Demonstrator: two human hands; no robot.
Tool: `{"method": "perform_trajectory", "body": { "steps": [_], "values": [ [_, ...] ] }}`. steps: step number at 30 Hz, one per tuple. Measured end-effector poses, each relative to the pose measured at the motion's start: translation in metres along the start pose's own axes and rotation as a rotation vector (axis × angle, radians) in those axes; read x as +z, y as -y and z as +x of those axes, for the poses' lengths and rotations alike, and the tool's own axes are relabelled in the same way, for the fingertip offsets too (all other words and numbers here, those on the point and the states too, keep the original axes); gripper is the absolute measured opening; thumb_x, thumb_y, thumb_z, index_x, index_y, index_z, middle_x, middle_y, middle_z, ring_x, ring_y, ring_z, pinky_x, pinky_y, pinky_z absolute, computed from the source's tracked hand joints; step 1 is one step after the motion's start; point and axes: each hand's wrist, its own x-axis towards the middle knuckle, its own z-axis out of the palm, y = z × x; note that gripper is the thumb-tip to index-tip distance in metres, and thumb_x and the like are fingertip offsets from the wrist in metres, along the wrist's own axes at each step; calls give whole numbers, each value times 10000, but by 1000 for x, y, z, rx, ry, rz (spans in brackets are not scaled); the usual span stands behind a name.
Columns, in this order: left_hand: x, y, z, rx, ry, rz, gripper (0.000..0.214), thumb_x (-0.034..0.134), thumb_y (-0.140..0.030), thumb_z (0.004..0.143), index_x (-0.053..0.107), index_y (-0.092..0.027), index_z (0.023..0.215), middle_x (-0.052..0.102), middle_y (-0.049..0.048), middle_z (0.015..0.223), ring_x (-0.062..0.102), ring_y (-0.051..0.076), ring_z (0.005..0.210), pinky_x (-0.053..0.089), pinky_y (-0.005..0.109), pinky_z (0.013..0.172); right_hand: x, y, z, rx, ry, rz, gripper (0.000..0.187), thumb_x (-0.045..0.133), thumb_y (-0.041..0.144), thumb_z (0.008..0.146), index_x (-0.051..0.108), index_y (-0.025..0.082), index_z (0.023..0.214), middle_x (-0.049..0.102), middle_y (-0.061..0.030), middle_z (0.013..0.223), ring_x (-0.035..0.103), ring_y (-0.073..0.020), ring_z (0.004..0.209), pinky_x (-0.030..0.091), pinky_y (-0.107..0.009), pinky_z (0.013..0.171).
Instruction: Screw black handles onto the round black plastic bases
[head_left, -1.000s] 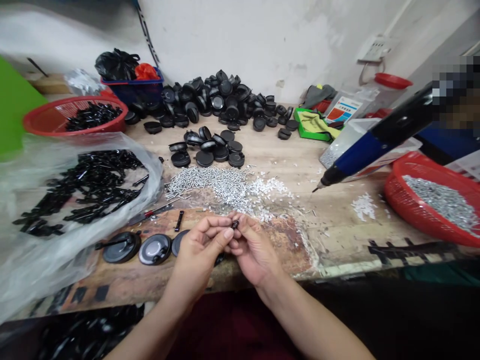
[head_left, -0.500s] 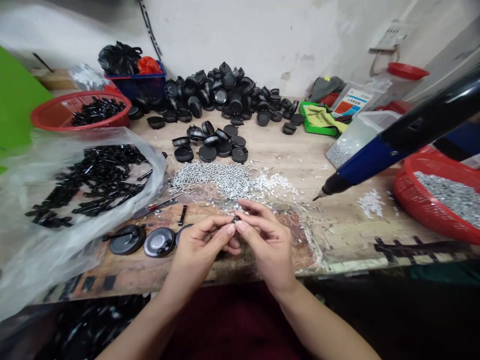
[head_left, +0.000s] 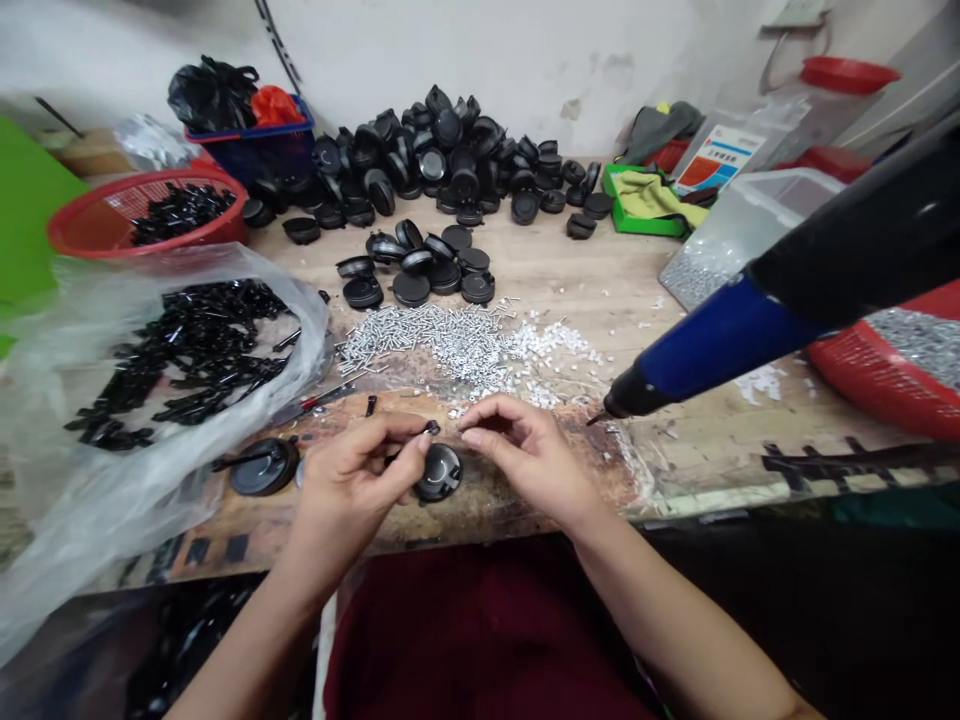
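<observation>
My left hand point(head_left: 351, 480) pinches a small black part point(head_left: 433, 427) between thumb and forefinger. My right hand point(head_left: 527, 455) hovers beside it with its fingers apart and holds nothing. Just below and between my hands, a round black plastic disc with a glossy grey face point(head_left: 440, 472) lies on the worn, stained bench mat point(head_left: 525, 440). To the left of my left hand, another black disc point(head_left: 264, 467) lies with a thin black rod against it. A short black piece point(head_left: 370, 405) lies on the mat above my left hand.
A blue-and-black electric screwdriver point(head_left: 720, 340) hangs in from the right, its tip just above the bench. Silver screws point(head_left: 427, 340) lie spread behind the mat. Behind them are heaped black caps point(head_left: 442, 170). A plastic bag of black parts point(head_left: 180, 360) lies left; red baskets point(head_left: 142, 215) stand at both sides.
My hands have parted. The small black part stays in my left hand, my right hand has let go of it, and a disc now shows between them. The view has shifted slightly.
</observation>
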Motion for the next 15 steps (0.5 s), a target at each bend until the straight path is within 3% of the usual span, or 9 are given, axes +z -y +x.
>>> {"method": "perform_trajectory", "body": {
  "steps": [2,5,9,12,15],
  "values": [
    [-5,7,-1,67,0,145,110,669,-298,778,701,-237,864,691,-7,734,588,120,542,443,215,524,1,-10,-5,-33,59,-108,126,614,164,825,659,214,931,661,-9,892,610,-136,818,482,-282,759],
    [-5,13,-4,185,121,274,121,648,-270,794,722,-239,885,715,25,810,641,178,732,462,249,695,6,-22,-16,-103,161,-318,222,630,227,838,632,225,1060,638,-40,1018,596,-170,954,470,-320,865],
    [0,19,-8,278,261,320,179,579,-265,839,723,-242,941,715,52,859,632,206,800,468,284,734,19,-34,-31,-93,91,-592,388,687,416,773,601,159,1051,612,-91,1009,576,-237,976,482,-365,845],
    [2,26,-7,323,299,365,200,548,-280,865,715,-245,968,702,61,880,623,208,827,471,291,741,26,-38,-37,-125,70,-698,258,597,354,857,609,143,1005,616,-106,982,567,-242,972,482,-374,842],
    [4,33,-5,334,343,376,209,532,-280,880,708,-249,988,686,63,898,618,203,845,470,289,753,23,-40,-34,-177,94,-663,183,530,249,898,624,155,1025,626,-98,985,571,-217,973,485,-349,856]
  ]
}}
